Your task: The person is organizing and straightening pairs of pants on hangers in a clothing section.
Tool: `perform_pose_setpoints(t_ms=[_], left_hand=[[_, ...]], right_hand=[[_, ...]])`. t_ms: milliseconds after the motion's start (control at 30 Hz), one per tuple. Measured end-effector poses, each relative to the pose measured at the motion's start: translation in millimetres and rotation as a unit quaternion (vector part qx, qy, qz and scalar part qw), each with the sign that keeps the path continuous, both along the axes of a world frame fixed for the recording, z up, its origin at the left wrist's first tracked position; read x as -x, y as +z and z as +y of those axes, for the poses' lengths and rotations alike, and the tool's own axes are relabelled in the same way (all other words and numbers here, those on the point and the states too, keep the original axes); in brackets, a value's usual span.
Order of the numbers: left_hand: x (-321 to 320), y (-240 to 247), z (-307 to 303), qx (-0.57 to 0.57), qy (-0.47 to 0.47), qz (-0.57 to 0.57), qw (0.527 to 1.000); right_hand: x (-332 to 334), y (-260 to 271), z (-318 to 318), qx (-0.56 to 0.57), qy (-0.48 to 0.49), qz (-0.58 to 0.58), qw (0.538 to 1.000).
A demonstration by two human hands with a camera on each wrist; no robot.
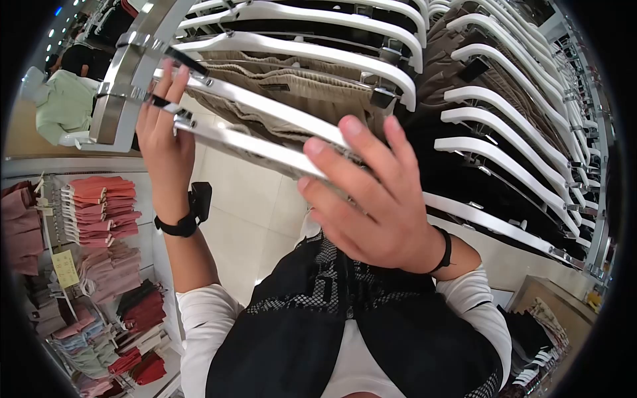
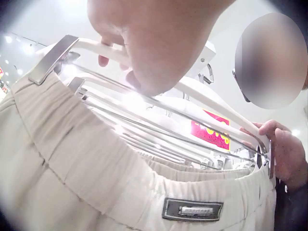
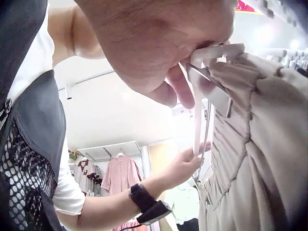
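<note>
Two hands share one white hanger in the head view. The left hand grips one clip end and the right hand lies curled over the other.

In the left wrist view, fingers hook over the bar beside the metal clip, with beige trousers clipped just below them.

In the right wrist view, thumb and finger pinch the far clip.

The bar is probably stiff and light. The soft cloth would sag and slip, so the ends by the clips look like the surest hold.
</note>
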State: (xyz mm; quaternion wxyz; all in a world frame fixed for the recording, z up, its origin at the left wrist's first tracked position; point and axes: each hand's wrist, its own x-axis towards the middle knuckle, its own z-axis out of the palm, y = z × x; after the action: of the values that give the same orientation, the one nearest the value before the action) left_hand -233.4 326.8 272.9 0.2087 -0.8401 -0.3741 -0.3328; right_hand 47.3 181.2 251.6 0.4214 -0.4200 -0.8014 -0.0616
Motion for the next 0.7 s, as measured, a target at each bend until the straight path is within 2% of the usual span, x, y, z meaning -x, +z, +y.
perform_pose_setpoints(t_ms=[67,133,267,367,400,433,500,600,633,700], left_hand=[[-6.8,5.9,-1.5,0.012,-0.007,0.012,1.000],[6.7,-1.0,-0.9,0.109,0.003,-0.037,0.993],[14.1,-1.7,2.1,0.246,-0.035,-0.141,0.958],[24.4,-1.2,20.2,0.186,-0.065,-0.089,0.976],[35.7,-7.1,27.9,0.249,-0.037,-0.083,0.964],[42.8,-12.0,35.5,0.233,-0.044,-0.068,0.969],[49.4,-14.3,49.4,0.157,-0.062,0.002,0.986],[31.1,18.0,52.1,0.028,-0.069,0.062,0.995],[23.4,24.8,52.9,-0.013,-0.068,0.075,0.995],[16.5,27.4,55.4,0.065,-0.103,0.040,0.992]], right_hand=[[-2.9,6.9,0.8,0.028,-0.007,-0.018,0.999],[-1.3,9.6,2.7,0.015,-0.021,0.016,1.000],[-5.0,11.0,7.8,0.028,-0.049,0.061,0.997],[2.1,12.9,14.5,0.048,-0.111,0.059,0.991],[4.6,14.6,15.8,0.056,-0.131,0.054,0.988],[6.2,16.7,16.2,0.062,-0.154,0.050,0.985],[9.4,20.9,16.8,0.076,-0.199,0.041,0.976],[19.7,31.2,13.7,0.112,-0.257,0.097,0.955],[22.5,31.6,17.4,0.081,-0.264,0.087,0.957],[25.0,30.7,28.5,0.021,-0.275,0.062,0.959]])
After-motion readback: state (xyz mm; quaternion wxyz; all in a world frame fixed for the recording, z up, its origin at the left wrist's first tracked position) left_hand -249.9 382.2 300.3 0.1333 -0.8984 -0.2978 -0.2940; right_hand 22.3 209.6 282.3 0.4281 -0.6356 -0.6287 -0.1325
